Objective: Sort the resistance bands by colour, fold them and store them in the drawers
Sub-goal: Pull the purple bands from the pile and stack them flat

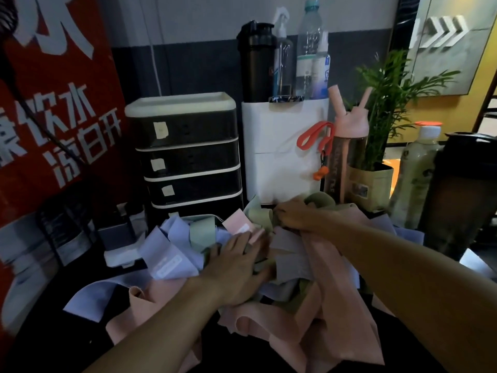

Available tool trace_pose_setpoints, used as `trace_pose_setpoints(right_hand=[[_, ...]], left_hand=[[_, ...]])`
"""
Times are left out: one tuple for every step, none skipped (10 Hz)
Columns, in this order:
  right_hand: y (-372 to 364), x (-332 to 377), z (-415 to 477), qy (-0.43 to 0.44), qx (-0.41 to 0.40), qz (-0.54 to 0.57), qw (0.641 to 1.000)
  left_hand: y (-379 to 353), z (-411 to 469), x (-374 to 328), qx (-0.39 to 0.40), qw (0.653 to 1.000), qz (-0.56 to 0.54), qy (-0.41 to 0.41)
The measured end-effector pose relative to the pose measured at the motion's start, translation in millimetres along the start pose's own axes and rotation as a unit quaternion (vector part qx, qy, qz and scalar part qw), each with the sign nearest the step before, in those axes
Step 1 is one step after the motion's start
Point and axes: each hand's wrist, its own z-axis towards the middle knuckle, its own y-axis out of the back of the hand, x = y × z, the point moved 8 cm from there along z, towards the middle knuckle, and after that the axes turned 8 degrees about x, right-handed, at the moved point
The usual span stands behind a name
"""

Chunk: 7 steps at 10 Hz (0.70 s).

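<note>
- Just in front of the drawer unit (188, 157) — a tangled heap of resistance bands (309, 319), pink, lilac, green, grey;
- on the heap, left hand (236, 267) pressed flat, fingers spread;
- nearer the unit, right hand (293, 216) — apart from the left — curled into the bands;
- visible drawers closed

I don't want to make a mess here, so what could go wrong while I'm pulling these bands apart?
Your right hand digs into the pile just in front of the tall pink bottle; a hard tug might tip it. The pink bands drape toward the near edge and could slide off. The drawers are all shut, so you'll need a free hand.
</note>
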Motion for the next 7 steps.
trace_pose_setpoints(right_hand=[[13.0,2.1,-6.1,-0.005,-0.044,0.040,0.998],[26.0,2.0,-11.9,0.047,-0.102,0.195,0.974],[52.0,6.8,-41.3,0.093,-0.140,0.294,0.941],[77.8,17.4,-75.6,0.121,-0.140,0.304,0.934],[107.0,16.5,-101.9,0.142,-0.190,0.309,0.921],[129.8,26.3,-133.0,0.182,-0.230,0.295,0.909],[151.7,38.5,-171.6,0.238,-0.286,0.297,0.880]], left_hand=[[1.1,-0.4,-0.6,-0.006,1.000,-0.008,-0.003],[0.3,-1.4,0.6,-0.001,1.000,-0.014,-0.002],[2.4,-3.8,-0.7,0.010,0.999,-0.035,-0.004],[12.0,-5.1,-1.7,0.033,0.995,-0.096,-0.016],[42.4,-8.5,-8.0,-0.005,0.994,-0.110,-0.014],[87.5,-25.7,-21.0,-0.136,0.984,-0.109,-0.023],[134.4,-44.5,-26.0,-0.241,0.952,-0.186,-0.039]])
